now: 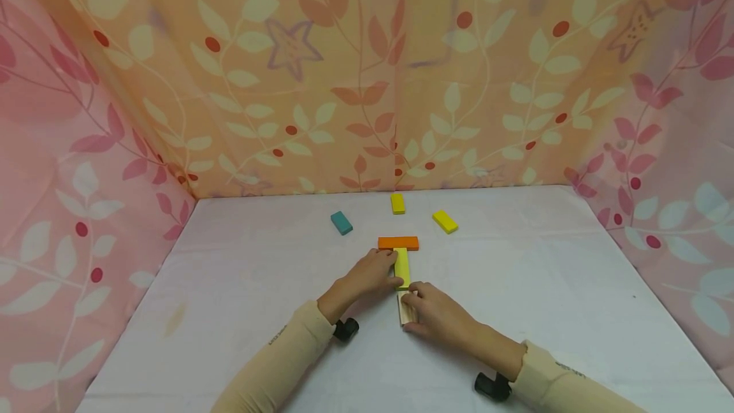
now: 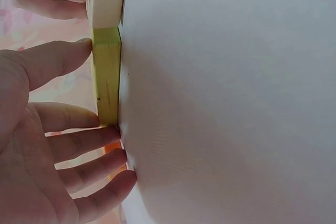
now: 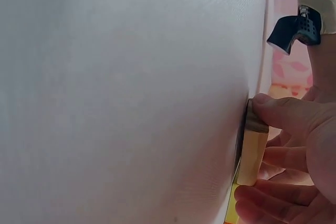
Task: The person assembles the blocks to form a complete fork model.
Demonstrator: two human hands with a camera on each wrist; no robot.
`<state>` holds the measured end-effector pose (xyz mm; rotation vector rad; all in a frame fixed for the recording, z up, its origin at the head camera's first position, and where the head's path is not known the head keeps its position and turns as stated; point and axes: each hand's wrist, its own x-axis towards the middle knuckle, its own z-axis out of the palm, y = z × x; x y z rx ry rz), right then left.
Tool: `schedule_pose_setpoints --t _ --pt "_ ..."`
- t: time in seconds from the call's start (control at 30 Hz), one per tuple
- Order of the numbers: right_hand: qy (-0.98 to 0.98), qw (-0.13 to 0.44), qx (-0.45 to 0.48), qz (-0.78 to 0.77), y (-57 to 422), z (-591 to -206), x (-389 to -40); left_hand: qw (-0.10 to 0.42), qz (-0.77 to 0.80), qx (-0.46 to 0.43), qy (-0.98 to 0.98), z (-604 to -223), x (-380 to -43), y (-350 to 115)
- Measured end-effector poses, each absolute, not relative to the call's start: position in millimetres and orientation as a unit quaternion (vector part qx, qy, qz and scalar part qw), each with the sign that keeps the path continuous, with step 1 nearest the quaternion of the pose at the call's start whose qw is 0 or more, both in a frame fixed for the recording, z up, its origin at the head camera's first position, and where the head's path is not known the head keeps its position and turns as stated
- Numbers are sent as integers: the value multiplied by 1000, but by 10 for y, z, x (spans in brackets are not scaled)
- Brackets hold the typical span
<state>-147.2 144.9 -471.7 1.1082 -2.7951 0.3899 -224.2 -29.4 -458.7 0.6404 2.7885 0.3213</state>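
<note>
Yellow block (image 1: 402, 269), left hand (image 1: 369, 273) gripping, adjoins pale block (image 1: 407, 314), right hand (image 1: 440, 314) gripping, room alongside.

Head view softly lit; wrist views dimmer, faintly shadowed

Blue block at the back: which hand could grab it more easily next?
Probably the left hand. The blue block lies nearer to it, on the person's left. It would first need to leave the yellow block it touches. The right hand is farther off and holds the pale block.
</note>
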Motion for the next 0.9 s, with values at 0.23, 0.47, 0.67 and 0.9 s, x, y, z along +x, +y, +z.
schedule_pose_setpoints --t 0.23,0.47,0.67,0.9 --pt "-920 70 369 115 1427 -4699 -1488 132 116 215 961 -4589 -2248 -293" --pt "-922 54 366 114 1420 -4696 -1500 136 115 217 960 -4592 -2258 -279" --pt "-922 56 364 121 1418 -4702 -1504 138 118 215 960 -4587 -2256 -280" --pt "-924 37 357 130 1425 -4708 -1518 136 114 214 961 -4577 -2251 -283"
